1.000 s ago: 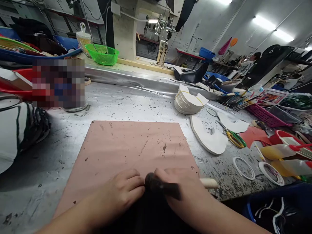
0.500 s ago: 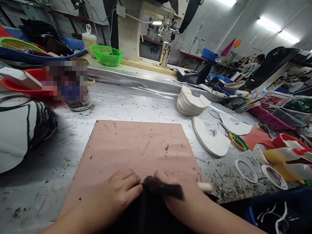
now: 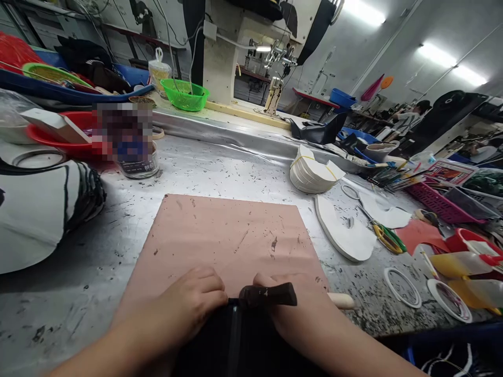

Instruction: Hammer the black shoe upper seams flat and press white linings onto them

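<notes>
My right hand [image 3: 291,303] is closed around a hammer, low in the view. The dark hammer head [image 3: 269,295] lies crosswise by my fingers, and the end of its pale wooden handle [image 3: 341,300] sticks out past my wrist. Across from it, my left hand [image 3: 202,293] pinches the edge of a black piece of material [image 3: 231,340], which hangs down towards me with a lighter strip along its middle. The round face of the hammer is close to this edge; whether they touch I cannot tell. Beneath both hands is a pinkish board [image 3: 231,225] with dark scuffs.
White cut pieces [image 3: 346,230] and a rubber-banded stack [image 3: 314,170] lie right of the board, near scissors [image 3: 387,238], tape rolls [image 3: 403,288] and glue bottles [image 3: 456,262]. Left are stacked white panels [image 3: 35,214] and a can [image 3: 137,159]. A sewing machine [image 3: 222,63] stands behind.
The hammer head, blurred and slanting down to the right before, is now sharp and nearly level. My left hand keeps its pinch on the black material. The whole view has shifted slightly.
</notes>
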A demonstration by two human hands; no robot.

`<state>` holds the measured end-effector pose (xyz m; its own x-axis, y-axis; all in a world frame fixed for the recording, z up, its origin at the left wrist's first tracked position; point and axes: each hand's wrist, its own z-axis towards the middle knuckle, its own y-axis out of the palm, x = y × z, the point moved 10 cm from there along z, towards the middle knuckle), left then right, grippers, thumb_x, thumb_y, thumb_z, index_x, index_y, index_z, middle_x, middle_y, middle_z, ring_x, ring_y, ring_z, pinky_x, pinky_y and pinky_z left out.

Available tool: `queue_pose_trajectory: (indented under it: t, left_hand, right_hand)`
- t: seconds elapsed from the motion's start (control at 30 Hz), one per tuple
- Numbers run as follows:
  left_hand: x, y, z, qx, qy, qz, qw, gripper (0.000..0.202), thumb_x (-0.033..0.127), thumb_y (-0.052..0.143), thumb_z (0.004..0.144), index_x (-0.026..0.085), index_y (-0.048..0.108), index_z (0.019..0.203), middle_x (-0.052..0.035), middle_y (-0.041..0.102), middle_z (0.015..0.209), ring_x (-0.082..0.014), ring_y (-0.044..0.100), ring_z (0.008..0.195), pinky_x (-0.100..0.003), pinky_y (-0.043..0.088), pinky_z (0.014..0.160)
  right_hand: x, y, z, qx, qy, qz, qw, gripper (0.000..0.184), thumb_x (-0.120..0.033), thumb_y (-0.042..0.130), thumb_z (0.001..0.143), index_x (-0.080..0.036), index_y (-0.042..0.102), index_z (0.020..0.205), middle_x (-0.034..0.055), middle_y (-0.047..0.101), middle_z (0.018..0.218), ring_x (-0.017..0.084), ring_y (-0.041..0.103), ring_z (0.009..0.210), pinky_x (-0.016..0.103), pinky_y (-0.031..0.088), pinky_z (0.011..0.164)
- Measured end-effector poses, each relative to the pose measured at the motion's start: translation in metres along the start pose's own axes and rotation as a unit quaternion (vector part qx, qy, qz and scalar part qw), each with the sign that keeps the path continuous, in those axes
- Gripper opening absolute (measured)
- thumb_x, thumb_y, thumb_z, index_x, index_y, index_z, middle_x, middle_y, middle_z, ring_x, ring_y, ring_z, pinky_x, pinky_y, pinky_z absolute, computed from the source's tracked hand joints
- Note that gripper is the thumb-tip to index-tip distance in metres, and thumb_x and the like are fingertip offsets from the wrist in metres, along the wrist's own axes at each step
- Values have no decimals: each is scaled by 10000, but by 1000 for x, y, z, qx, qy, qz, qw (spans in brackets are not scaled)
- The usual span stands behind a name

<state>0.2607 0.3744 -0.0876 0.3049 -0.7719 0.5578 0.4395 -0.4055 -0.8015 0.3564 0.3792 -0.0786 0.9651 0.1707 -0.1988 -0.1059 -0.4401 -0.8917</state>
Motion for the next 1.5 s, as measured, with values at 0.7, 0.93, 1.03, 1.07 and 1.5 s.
queue_pose_trajectory:
  t: [0.7, 0.93, 1.03, 1.07, 1.5]
  left_hand:
    - [37, 0, -29, 44, 51, 234, 970, 133, 125, 507, 842, 180, 611, 906, -51, 651, 875, -177, 559, 792, -285, 456, 736]
    - [42, -6, -33, 74, 82, 232, 966, 211, 108, 430, 882, 174, 616, 958, -53, 667, 906, -172, 571, 803, -282, 455, 745]
    - [43, -8, -33, 78, 93, 226, 967, 255, 92, 383, 899, 164, 618, 965, -57, 669, 904, -169, 575, 799, -275, 458, 730]
    - [44, -8, -33, 78, 94, 222, 967, 264, 95, 371, 906, 165, 619, 963, -56, 669, 898, -167, 576, 796, -273, 459, 728]
    - [44, -12, -34, 86, 90, 206, 971, 277, 84, 353, 913, 167, 611, 966, -52, 655, 849, -167, 582, 798, -284, 477, 738]
  right_hand:
    - [-22, -14, 9, 26, -62, -11, 998, 172, -82, 461, 803, -208, 577, 796, -8, 628, 685, 122, 500, 564, 243, 238, 484]
    - [-31, -17, 12, 1, -41, -78, 996, 182, -72, 475, 801, -207, 594, 830, 10, 663, 729, 147, 560, 611, 258, 240, 493]
    - [-37, -10, 14, -56, -59, -96, 992, 195, -63, 471, 801, -195, 609, 836, 29, 673, 720, 163, 582, 613, 269, 236, 478]
    - [-39, -9, 15, -62, -60, -104, 991, 204, -60, 469, 798, -197, 614, 847, 34, 676, 724, 170, 590, 620, 272, 235, 476]
    - [-53, -10, 22, -53, -117, -100, 987, 194, -94, 468, 809, -205, 619, 860, 33, 680, 741, 170, 605, 642, 259, 283, 515]
